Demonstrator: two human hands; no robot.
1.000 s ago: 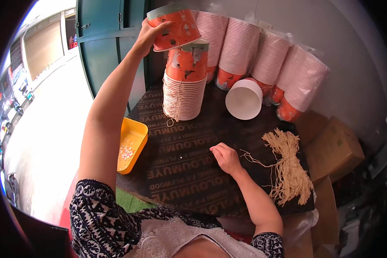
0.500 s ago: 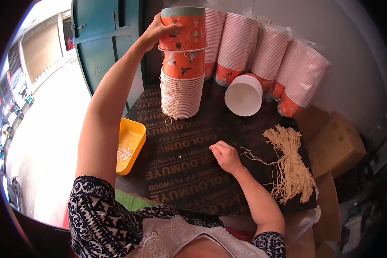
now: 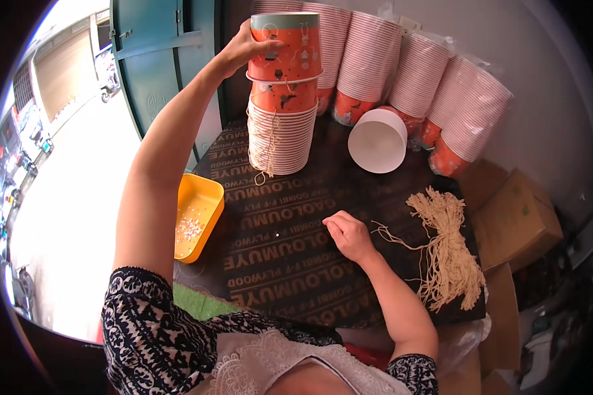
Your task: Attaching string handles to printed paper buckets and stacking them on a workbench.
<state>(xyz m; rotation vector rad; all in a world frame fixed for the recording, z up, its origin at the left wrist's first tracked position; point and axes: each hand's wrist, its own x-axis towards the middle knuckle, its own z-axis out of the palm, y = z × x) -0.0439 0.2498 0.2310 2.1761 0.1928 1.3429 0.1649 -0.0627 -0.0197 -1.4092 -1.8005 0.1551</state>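
Observation:
My left hand [image 3: 247, 49] is closed on an orange paper bucket [image 3: 293, 59] with a grey-green band and printed figures. This bucket is upside down over the top of an upturned stack of like buckets [image 3: 283, 141]. Thin beige cords hang down the stack's side. My right hand [image 3: 350, 236] rests on the dark board with its fingers curled in; whether anything is inside cannot be seen. Right of it lies a tied bundle of beige cords [image 3: 447, 253], a few strands reaching toward the hand. A small white bit [image 3: 277, 235] lies on the board.
One bucket [image 3: 377, 141] lies on its side, its white inside showing. Several plastic-wrapped bucket stacks [image 3: 369, 59] line the wall behind. A yellow tray [image 3: 207, 220] holding small pale bits stands at the left, near a green door [image 3: 158, 72]. Cardboard boxes [image 3: 517, 220] stand at right.
The bucket in my left hand has come down a little over the stack. My right hand stays curled in nearly the same place. Outside, a scooter has appeared beside the door.

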